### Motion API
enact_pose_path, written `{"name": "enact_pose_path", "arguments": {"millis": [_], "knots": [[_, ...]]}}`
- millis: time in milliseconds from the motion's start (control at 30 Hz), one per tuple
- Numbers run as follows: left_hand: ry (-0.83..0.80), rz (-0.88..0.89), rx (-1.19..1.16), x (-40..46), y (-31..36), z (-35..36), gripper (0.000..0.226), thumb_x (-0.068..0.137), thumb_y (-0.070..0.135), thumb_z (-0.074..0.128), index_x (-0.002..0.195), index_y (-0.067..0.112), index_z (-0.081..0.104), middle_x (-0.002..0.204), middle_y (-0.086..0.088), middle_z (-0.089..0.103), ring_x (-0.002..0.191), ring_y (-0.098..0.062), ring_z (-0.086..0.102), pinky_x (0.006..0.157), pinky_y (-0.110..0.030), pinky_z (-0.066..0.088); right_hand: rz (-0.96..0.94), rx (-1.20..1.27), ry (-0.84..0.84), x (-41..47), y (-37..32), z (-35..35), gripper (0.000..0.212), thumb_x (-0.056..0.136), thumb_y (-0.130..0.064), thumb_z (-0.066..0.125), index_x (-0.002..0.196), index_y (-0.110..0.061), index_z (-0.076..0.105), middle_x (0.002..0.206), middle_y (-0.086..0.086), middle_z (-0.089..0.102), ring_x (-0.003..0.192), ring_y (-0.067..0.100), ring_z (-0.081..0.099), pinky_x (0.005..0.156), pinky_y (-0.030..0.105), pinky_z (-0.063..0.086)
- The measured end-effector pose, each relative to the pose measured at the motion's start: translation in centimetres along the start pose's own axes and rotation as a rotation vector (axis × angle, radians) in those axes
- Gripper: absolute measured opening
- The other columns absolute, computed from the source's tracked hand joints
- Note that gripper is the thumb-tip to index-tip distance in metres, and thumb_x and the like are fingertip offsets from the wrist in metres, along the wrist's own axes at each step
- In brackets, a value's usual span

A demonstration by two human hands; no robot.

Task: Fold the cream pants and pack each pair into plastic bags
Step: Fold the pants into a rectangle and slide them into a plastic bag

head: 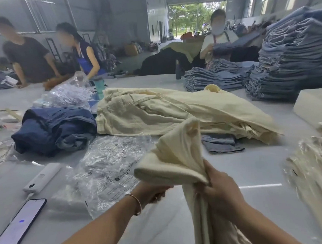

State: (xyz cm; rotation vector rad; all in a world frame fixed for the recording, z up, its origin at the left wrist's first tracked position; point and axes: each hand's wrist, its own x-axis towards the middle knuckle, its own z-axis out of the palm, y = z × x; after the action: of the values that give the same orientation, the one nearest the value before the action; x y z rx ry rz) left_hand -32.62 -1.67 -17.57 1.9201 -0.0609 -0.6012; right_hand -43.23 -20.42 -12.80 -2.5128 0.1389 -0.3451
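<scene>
Cream pants (179, 158) held up above near edge of table (253, 172), one end draped down past edge. Left hand (153, 193) gripping folded bulk from below; right hand (220, 190) pinching fabric at fold. Plastic bags (110, 162) lying crumpled just left of hands. Pile of cream pants (165, 110) at table centre. Phone (19, 224) at near-left corner.

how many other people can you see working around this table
3: a person in a dark t-shirt far left, a person in a blue apron beside them, a person in a face mask far right. Others may be hidden behind the denim stacks.
</scene>
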Motion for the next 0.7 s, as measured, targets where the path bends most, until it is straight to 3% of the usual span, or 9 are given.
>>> {"name": "enact_pose_path", "arguments": {"millis": [100, 167, 233, 300, 367, 467, 567, 600, 700], "knots": [[0.216, -0.025, 0.173, 0.6, -1.2, -1.2, 0.023, 0.099, -0.005, 0.036, 0.100, -0.004, 0.058, 0.083, -0.002, 0.049, 0.051, -0.003, 0.045, 0.036, -0.008, 0.029, -0.039, -0.115, -0.088, -0.6, 0.5, 1.9, 0.071, 0.085, -0.042, 0.051, 0.148, -0.043, 0.019, 0.112, -0.001, 0.065, 0.104, 0.023, 0.059, 0.077, 0.031, 0.041], [0.310, -0.065, 0.280, 0.7, 0.4, -2.5, 0.020, 0.102, 0.002, 0.032, 0.110, 0.003, 0.051, 0.087, -0.007, 0.049, 0.043, -0.010, 0.051, 0.038, -0.009, 0.039, -0.072, -0.118, -0.126, -1.2, 0.9, 2.3, 0.067, 0.085, -0.044, 0.050, 0.146, -0.046, 0.021, 0.111, -0.004, 0.063, 0.104, 0.019, 0.058, 0.079, 0.029, 0.040], [0.249, -0.153, -0.004, 0.0, 1.6, -3.5, 0.013, 0.100, 0.012, 0.042, 0.101, 0.008, 0.055, 0.088, -0.007, 0.054, 0.058, -0.015, 0.057, 0.047, -0.021, 0.044, -0.091, -0.103, -0.140, -1.6, 1.3, 2.2, 0.067, 0.084, -0.045, 0.051, 0.145, -0.048, 0.023, 0.112, -0.005, 0.063, 0.106, 0.018, 0.057, 0.080, 0.027, 0.039], [0.285, -0.168, -0.162, 0.2, 2.5, -3.9, 0.011, 0.089, 0.009, 0.059, 0.080, 0.008, 0.064, 0.079, -0.007, 0.059, 0.068, -0.017, 0.052, 0.047, -0.019, 0.040, -0.119, -0.129, -0.162, -1.8, 1.8, 2.3, 0.067, 0.085, -0.046, 0.050, 0.145, -0.050, 0.021, 0.115, -0.006, 0.062, 0.109, 0.018, 0.056, 0.082, 0.027, 0.039], [0.313, -0.094, -0.298, 0.3, 3.5, -4.2, 0.005, 0.081, 0.004, 0.070, 0.081, 0.000, 0.071, 0.079, -0.015, 0.062, 0.067, -0.021, 0.053, 0.053, -0.024, 0.043, -0.161, -0.194, -0.178, -1.9, 2.2, 2.7, 0.067, 0.086, -0.049, 0.047, 0.145, -0.051, 0.017, 0.117, -0.006, 0.060, 0.110, 0.020, 0.055, 0.085, 0.027, 0.040], [0.285, 0.070, -0.271, 0.0, 5.5, -4.1, 0.008, 0.081, 0.005, 0.073, 0.087, 0.001, 0.072, 0.083, -0.019, 0.059, 0.072, -0.023, 0.047, 0.059, -0.028, 0.039, -0.244, -0.251, -0.221, -2.3, 1.8, 3.1, 0.067, 0.086, -0.049, 0.048, 0.144, -0.054, 0.015, 0.110, -0.001, 0.060, 0.104, 0.025, 0.057, 0.080, 0.028, 0.041], [0.207, 0.185, -0.106, -0.4, 7.5, -2.6, 0.003, 0.080, 0.007, 0.075, 0.080, 0.009, 0.074, 0.070, -0.008, 0.067, 0.059, -0.013, 0.057, 0.055, -0.021, 0.047, -0.387, -0.420, -0.149, -2.4, 0.9, 3.1, 0.072, 0.054, -0.054, 0.076, 0.123, -0.051, 0.056, 0.067, 0.000, 0.060, 0.059, 0.017, 0.061, 0.052, 0.022, 0.026], [0.192, 0.221, -0.066, -0.4, 7.8, -2.0, 0.002, 0.080, 0.008, 0.075, 0.080, 0.010, 0.074, 0.063, 0.000, 0.068, 0.054, -0.006, 0.057, 0.052, -0.017, 0.047, -0.376, -0.464, -0.152, -2.5, 0.1, 2.7, 0.073, 0.046, -0.054, 0.079, 0.117, -0.051, 0.061, 0.060, 0.000, 0.057, 0.051, 0.015, 0.058, 0.050, 0.021, 0.021], [0.205, 0.431, 0.123, -1.0, 8.2, -0.6, 0.006, 0.082, 0.011, 0.073, 0.086, 0.013, 0.077, 0.057, 0.013, 0.067, 0.052, 0.005, 0.056, 0.056, -0.013, 0.044, -0.332, -0.394, -0.206, -2.1, 0.6, 3.7, 0.066, 0.080, -0.042, 0.055, 0.139, -0.054, 0.028, 0.095, 0.005, 0.062, 0.088, 0.030, 0.061, 0.065, 0.029, 0.030]]}}
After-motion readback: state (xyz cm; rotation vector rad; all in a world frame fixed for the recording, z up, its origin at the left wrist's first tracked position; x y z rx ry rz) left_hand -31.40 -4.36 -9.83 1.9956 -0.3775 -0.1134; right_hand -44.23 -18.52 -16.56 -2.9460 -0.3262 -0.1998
